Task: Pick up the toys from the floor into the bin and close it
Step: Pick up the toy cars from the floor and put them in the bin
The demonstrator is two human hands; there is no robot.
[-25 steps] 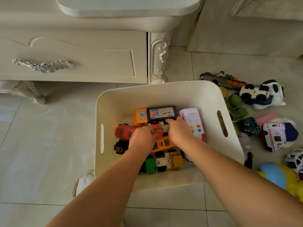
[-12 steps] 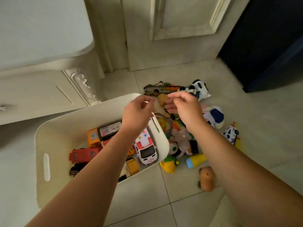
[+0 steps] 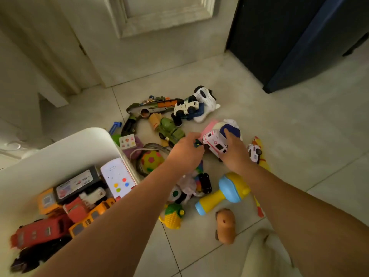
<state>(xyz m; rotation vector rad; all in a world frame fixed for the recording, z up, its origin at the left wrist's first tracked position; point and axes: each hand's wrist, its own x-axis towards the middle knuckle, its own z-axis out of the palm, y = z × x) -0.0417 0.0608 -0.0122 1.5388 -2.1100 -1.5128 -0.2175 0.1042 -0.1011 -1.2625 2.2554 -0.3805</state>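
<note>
The white bin (image 3: 90,134) stands at the lower left with several toy vehicles inside, and no lid shows. To its right a heap of toys lies on the tiled floor. My left hand (image 3: 184,151) reaches into the heap and pinches a small dark toy (image 3: 197,144) with coloured dots. My right hand (image 3: 234,154) grips a white toy ambulance (image 3: 214,143) from its right side. Around them lie a green truck (image 3: 171,132), a coloured ball (image 3: 152,161), a yellow and blue toy (image 3: 225,191), a brown animal figure (image 3: 225,226) and a yellow pineapple (image 3: 172,216).
A toy gun (image 3: 152,108) and a white and black car (image 3: 185,108) lie at the far side of the heap. A cream door (image 3: 159,37) stands behind, dark blue furniture (image 3: 299,47) at the upper right. A pale cloth (image 3: 265,254) is at the lower right.
Both hands left the bin and moved right, down onto the floor heap. The left now pinches the dark toy and the right has taken hold of the ambulance. The view swung right.
</note>
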